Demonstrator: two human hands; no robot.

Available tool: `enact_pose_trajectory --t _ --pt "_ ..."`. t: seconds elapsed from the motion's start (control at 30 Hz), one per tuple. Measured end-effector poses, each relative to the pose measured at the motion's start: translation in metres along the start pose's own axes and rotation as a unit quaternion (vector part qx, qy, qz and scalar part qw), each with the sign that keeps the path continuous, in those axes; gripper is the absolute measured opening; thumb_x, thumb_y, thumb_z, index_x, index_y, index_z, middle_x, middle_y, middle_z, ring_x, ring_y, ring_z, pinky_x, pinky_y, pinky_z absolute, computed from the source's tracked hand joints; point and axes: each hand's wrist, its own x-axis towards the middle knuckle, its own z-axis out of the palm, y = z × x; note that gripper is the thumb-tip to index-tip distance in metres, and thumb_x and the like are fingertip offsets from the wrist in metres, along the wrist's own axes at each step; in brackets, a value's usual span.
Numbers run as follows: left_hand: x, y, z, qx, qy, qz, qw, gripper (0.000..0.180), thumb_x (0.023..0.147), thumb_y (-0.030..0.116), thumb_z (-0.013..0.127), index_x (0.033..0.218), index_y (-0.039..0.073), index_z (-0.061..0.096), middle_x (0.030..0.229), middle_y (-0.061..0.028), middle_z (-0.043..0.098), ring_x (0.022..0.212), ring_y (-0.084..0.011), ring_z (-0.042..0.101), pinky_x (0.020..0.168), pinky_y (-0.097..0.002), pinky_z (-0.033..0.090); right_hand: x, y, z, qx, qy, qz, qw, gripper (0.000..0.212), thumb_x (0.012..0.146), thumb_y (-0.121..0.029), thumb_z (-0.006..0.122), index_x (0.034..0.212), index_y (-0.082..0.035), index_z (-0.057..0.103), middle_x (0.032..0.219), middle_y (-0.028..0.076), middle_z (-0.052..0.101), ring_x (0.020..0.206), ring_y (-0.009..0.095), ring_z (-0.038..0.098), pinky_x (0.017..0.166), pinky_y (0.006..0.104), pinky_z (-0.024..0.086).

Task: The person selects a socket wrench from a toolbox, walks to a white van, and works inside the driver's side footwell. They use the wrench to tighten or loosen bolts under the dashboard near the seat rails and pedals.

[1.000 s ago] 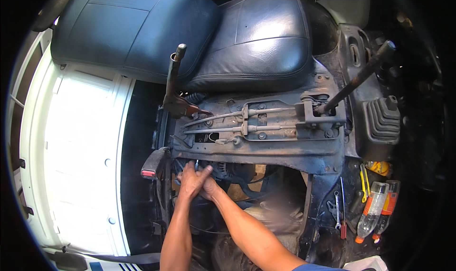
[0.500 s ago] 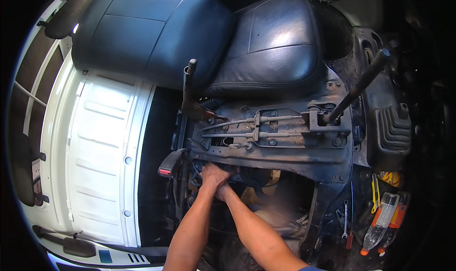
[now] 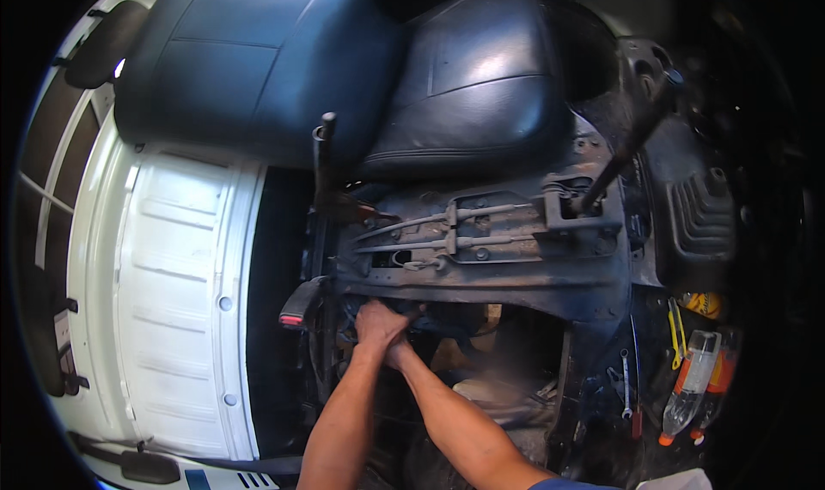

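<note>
Both arms reach down into the dark opening [image 3: 524, 340] below the metal floor panel [image 3: 481, 288]. My left hand [image 3: 380, 322] is at the opening's left end, knuckles up and fingers curled down, so it looks closed. Whatever it grips is hidden under it. My right hand [image 3: 398, 352] lies against the left one, just beneath and beside it. Its fingers are out of sight behind the left hand and wrist. Dark hoses and mechanical parts surround both hands, too dim to tell apart.
Black seat cushions [image 3: 481, 86] are tipped up at the back. A lever [image 3: 632, 142] and a handbrake lever [image 3: 323, 155] rise from the panel. A seat-belt buckle [image 3: 292, 320] sits left of my hands. At right lie a wrench [image 3: 626, 387], a yellow tool [image 3: 677, 334] and bottles [image 3: 690, 383].
The whole view has shifted slightly, moving the scene a little to the left. My hands stay together at the same spot in the opening. Something pale now shows at the lower right edge.
</note>
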Motion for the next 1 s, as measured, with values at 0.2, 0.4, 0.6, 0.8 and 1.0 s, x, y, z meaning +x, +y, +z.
enact_pose_trajectory --t 0.2,0.4,0.6,0.8,1.0 --pt "0.0 0.005 0.005 -0.015 0.036 0.009 0.999 0.107 0.066 0.074 0.073 0.13 -0.01 0.057 0.127 -0.0333 0.062 0.122 -0.0431 0.059 0.104 -0.0467 0.048 -0.003 0.001 0.006 0.021 0.0 -0.003 1.0 0.035 0.105 -0.036 0.046 0.122 -0.008 0.057 0.113 0.01 0.065 0.099 0.022 0.065 0.089 0.0372 0.053" --pt "-0.011 0.009 0.003 -0.04 0.066 0.003 0.997 0.1 0.066 0.07 0.075 0.125 -0.01 0.061 0.124 -0.0351 0.062 0.12 -0.0464 0.06 0.102 -0.0485 0.049 -0.006 0.004 0.013 0.038 -0.001 0.004 0.999 0.034 0.105 -0.036 0.046 0.122 -0.008 0.057 0.113 0.01 0.065 0.099 0.022 0.065 0.088 0.0372 0.053" --pt "-0.015 0.016 -0.005 -0.031 0.043 -0.055 0.997 0.097 0.066 0.068 0.077 0.121 -0.011 0.063 0.12 -0.0346 0.064 0.117 -0.046 0.062 0.102 -0.0479 0.049 -0.004 0.004 0.007 0.036 -0.002 0.007 0.999 0.033 0.105 -0.035 0.046 0.122 -0.009 0.057 0.114 0.01 0.065 0.098 0.022 0.065 0.088 0.0372 0.053" --pt "-0.021 0.029 0.0 -0.03 0.087 -0.083 0.992 0.082 0.071 0.06 0.078 0.11 -0.011 0.067 0.11 -0.0338 0.068 0.11 -0.0467 0.065 0.097 -0.0479 0.052 -0.036 -0.015 0.006 0.168 -0.066 0.012 0.984 0.032 0.106 -0.033 0.045 0.121 -0.009 0.057 0.107 0.007 0.065 0.095 0.02 0.064 0.082 0.0366 0.054" --pt "-0.027 0.018 0.018 -0.127 0.078 -0.063 0.987 0.06 0.083 0.043 0.071 0.11 -0.01 0.066 0.111 -0.0353 0.066 0.109 -0.0489 0.064 0.097 -0.0497 0.05 -0.055 -0.033 -0.008 -0.115 0.066 -0.003 0.991 0.021 0.104 -0.015 0.05 0.117 -0.005 0.062 0.103 0.009 0.067 0.088 0.021 0.066 0.079 0.035 0.055"
